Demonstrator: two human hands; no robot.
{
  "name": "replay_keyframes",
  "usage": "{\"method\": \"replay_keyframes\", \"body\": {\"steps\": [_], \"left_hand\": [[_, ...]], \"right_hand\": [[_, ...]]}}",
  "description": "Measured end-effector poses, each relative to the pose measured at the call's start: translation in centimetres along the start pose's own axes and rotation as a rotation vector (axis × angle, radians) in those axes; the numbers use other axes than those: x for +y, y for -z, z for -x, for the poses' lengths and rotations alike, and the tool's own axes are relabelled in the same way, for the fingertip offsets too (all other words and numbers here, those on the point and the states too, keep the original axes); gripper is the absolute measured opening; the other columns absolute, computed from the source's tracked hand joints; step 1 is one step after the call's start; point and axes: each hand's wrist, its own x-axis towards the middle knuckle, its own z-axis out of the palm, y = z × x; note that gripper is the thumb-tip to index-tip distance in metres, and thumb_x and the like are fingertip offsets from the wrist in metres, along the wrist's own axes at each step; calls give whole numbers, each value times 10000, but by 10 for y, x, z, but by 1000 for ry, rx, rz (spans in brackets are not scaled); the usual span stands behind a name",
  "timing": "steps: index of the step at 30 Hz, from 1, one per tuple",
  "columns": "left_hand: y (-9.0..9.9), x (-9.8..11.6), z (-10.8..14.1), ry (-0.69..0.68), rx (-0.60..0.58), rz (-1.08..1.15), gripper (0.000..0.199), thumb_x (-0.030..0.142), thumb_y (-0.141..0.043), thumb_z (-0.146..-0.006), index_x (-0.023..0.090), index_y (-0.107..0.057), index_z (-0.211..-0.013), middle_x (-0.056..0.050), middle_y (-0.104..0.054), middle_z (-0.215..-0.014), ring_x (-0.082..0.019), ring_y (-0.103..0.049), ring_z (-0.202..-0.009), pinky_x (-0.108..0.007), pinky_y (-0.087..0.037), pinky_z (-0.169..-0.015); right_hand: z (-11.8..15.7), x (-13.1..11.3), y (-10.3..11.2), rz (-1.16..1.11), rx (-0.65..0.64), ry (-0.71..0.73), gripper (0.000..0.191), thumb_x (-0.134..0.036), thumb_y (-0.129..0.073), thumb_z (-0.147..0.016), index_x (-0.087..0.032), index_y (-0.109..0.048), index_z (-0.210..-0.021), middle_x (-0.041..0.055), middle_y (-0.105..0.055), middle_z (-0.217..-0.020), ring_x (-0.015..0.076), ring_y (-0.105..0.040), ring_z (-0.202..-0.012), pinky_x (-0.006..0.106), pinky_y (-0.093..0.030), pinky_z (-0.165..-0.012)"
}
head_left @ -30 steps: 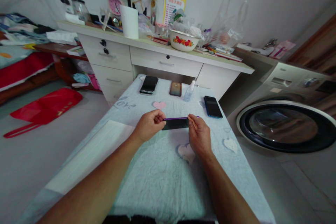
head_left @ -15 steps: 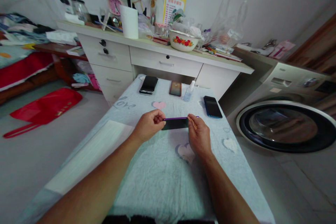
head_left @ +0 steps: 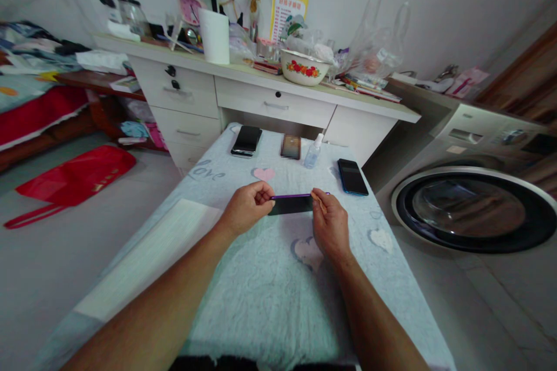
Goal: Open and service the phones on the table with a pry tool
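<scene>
A dark phone with a purple edge (head_left: 291, 204) is held sideways above the cloth-covered table (head_left: 270, 307). My left hand (head_left: 249, 206) pinches its left end between thumb and fingers. At the right end, my right hand (head_left: 329, 221) grips it with closed fingers. Beyond the hands lie a stack of dark phones (head_left: 246, 140), a small brown rectangular item (head_left: 290, 146) and a clear spray bottle (head_left: 313, 152). Another phone with a blue edge (head_left: 352, 177) rests to the right of the bottle.
A pale flat strip (head_left: 152, 258) lies along the table's left side. Behind stands a white desk (head_left: 274, 98) bearing a flowered bowl (head_left: 304, 68) and a paper roll (head_left: 214, 36). A washing machine (head_left: 470, 151) is at the right, a red bag (head_left: 82, 177) on the floor at left.
</scene>
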Motion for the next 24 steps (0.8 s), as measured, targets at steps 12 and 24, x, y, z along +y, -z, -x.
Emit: {"method": "replay_keyframes", "body": {"steps": [12, 24], "left_hand": [[1, -1, 0, -8, -2, -16, 74, 204, -606, -675, 168, -583, -735, 36, -555, -630, -94, -506, -572, -218, -409, -560], [0, 0, 0, -4, 9, 2, 74, 197, -614, -663, 168, -587, -726, 41, -554, -622, -91, -503, -568, -213, -409, -555]], "right_hand": [[0, 7, 2, 2, 21, -17, 291, -255, -446, -934, -193, -641, -1140, 93, -679, -1054, 210, -633, -974, 371, -498, -889], [-1, 12, 1, 7, 59, -30, 298, -287, -452, -929, -192, -647, -1133, 101, -687, -1055, 221, -643, -971, 394, -510, -880]]}}
